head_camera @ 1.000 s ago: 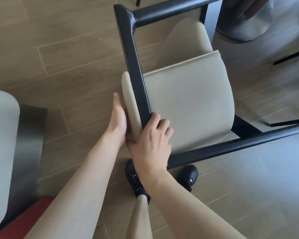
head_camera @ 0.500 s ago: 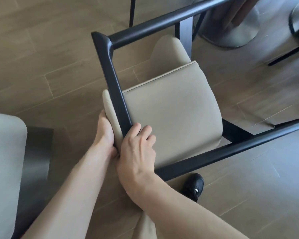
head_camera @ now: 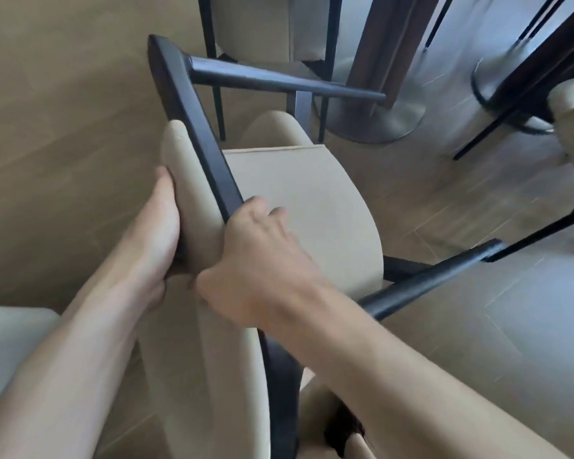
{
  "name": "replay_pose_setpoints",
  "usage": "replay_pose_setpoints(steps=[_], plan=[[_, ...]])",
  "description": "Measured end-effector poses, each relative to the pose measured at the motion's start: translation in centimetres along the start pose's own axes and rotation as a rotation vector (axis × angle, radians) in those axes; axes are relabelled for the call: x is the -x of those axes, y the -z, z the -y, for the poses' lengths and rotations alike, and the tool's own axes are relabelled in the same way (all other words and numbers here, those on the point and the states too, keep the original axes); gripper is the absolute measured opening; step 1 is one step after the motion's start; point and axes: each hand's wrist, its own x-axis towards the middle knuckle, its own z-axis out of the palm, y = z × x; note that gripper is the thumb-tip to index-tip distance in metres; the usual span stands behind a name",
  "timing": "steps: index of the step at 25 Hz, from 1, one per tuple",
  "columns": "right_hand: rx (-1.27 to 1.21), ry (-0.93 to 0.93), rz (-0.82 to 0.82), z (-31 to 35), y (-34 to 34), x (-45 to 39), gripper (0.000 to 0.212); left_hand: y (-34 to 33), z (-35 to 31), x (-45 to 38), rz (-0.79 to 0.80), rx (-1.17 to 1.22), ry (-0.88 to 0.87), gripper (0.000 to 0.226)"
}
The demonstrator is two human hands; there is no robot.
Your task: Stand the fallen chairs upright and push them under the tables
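Note:
A beige padded chair (head_camera: 299, 207) with a black frame is tilted in front of me, its seat underside facing me and two black legs pointing right. My left hand (head_camera: 156, 233) holds the padded edge of the seat from the left side, fingers wrapped behind it. My right hand (head_camera: 256, 260) grips the black frame rail where it meets the seat, fingers curled over the cushion. The chair's backrest runs down toward my legs at the bottom of the view.
Another beige chair (head_camera: 262, 28) stands upright at the top, beside a table pedestal with a round metal base (head_camera: 371, 120). A second table base and chair legs (head_camera: 511, 94) are at the right. A beige cushion (head_camera: 10, 346) sits at lower left. Wood-look floor lies all around.
The chair has swung upward and toward me, its legs rising off the floor. Both hands kept their hold on the seat edge and frame. The view has lifted toward the table pedestal.

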Motion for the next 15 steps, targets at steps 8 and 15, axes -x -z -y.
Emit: replay_pose_setpoints(steps=[8,15], plan=[[0.063,-0.06,-0.021,-5.3,16.2,-1.0,0.055,-13.2,-10.5,7.3,0.018,-0.282,-0.324,0.096],[-0.104,-0.017,-0.397,-11.1,23.0,-0.9,0.055,-23.3,-11.7,7.5,0.25,-0.088,-0.531,0.059]])
